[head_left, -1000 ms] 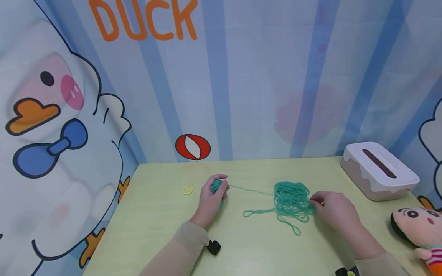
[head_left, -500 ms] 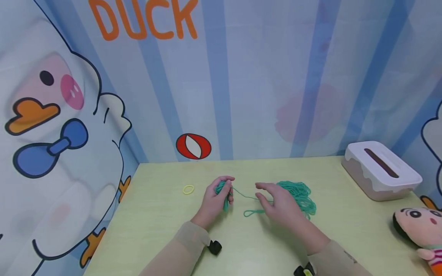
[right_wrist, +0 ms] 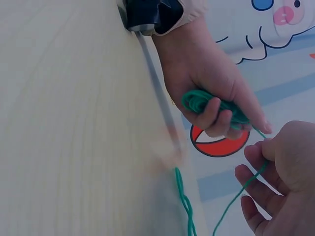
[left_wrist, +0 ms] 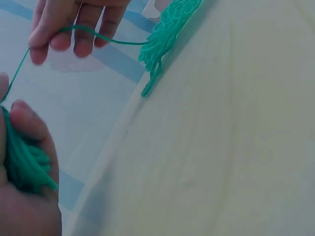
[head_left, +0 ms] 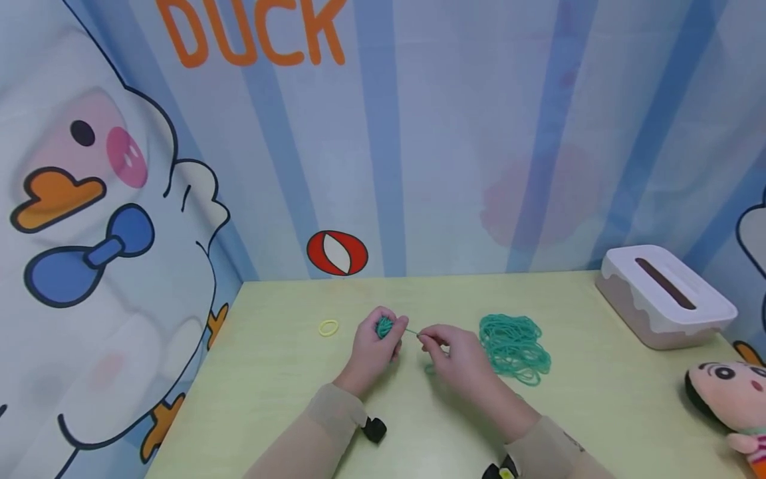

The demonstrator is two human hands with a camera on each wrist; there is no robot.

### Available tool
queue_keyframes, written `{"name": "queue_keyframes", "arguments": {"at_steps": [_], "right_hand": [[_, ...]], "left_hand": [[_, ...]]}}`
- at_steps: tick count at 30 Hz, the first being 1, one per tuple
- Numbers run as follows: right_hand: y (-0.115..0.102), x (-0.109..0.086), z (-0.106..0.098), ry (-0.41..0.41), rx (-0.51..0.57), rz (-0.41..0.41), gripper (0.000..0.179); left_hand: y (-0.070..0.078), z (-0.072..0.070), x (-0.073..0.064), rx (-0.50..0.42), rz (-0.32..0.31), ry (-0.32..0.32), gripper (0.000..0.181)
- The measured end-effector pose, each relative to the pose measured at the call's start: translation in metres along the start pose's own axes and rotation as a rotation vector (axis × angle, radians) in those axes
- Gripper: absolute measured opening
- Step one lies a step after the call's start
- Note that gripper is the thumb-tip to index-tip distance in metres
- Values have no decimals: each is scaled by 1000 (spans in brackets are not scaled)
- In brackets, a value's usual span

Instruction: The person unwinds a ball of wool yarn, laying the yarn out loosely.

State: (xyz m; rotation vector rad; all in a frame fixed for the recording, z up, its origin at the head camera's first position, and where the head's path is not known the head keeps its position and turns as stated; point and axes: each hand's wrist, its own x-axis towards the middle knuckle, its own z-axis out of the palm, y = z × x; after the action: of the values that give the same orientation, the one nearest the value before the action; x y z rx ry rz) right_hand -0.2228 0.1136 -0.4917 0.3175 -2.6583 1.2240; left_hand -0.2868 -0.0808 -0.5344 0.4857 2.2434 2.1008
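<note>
My left hand [head_left: 374, 346] grips a small bundle of green yarn [right_wrist: 216, 105], its fingers curled round the coiled strands. From that bundle a single strand [left_wrist: 19, 71] runs to my right hand [head_left: 457, 352], which pinches it between thumb and forefinger a short way to the right. The other right fingers hang loosely bent under the strand in the left wrist view. Past them the strand goes on to a loose pile of green yarn [head_left: 514, 346] on the table, just beyond the right hand. A loop at the pile's left is mostly hidden behind that hand.
A yellow ring [head_left: 328, 327] lies on the table [head_left: 269, 399] left of the left hand. At the back right stands a white-topped tissue box [head_left: 664, 293], with a plush doll [head_left: 727, 392] at the right edge. A printed duck curtain [head_left: 443, 133] hangs behind.
My right hand has come left from the pile's right side, passing over it, and now pinches the strand near the left hand. The left hand keeps its grip on the bundle.
</note>
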Motion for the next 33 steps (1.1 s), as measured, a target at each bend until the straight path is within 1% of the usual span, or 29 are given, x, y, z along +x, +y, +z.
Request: {"name": "queue_keyframes", "arguments": {"at_steps": [2, 5, 8, 10, 12, 17, 20, 24, 26, 30, 33], "right_hand": [[2, -4, -7, 8, -11, -2, 16], [9, -9, -17, 17, -27, -26, 15], [19, -15, -27, 33, -49, -70, 14], [25, -18, -34, 40, -60, -90, 14], [31, -22, -41, 46, -69, -106, 13], [42, -29, -58, 65, -80, -103, 13], [46, -33, -70, 104, -83, -112, 12], [52, -37, -84, 185, -115, -133, 11], [56, -39, -91, 211, -131, -126, 11], [63, -44, -103, 231, -158, -99, 11], [68, -48, -109, 229, -176, -70, 12]], "left_hand": [[-1, -1, 0, -14, -1, 28, 26], [-1, -3, 1, -31, 6, 46, 28], [-1, -4, 1, -13, 19, 54, 30], [0, -5, 1, 5, 25, 45, 32], [2, -5, 0, 2, 20, 20, 35], [8, -4, -1, -91, -29, -69, 32], [10, -3, -1, -101, -38, -99, 29], [9, -3, -1, -95, -21, -114, 15], [8, -3, -2, -95, -13, -124, 8], [5, -3, -1, -88, -22, -132, 20], [3, -2, 0, -63, -41, -112, 28]]}}
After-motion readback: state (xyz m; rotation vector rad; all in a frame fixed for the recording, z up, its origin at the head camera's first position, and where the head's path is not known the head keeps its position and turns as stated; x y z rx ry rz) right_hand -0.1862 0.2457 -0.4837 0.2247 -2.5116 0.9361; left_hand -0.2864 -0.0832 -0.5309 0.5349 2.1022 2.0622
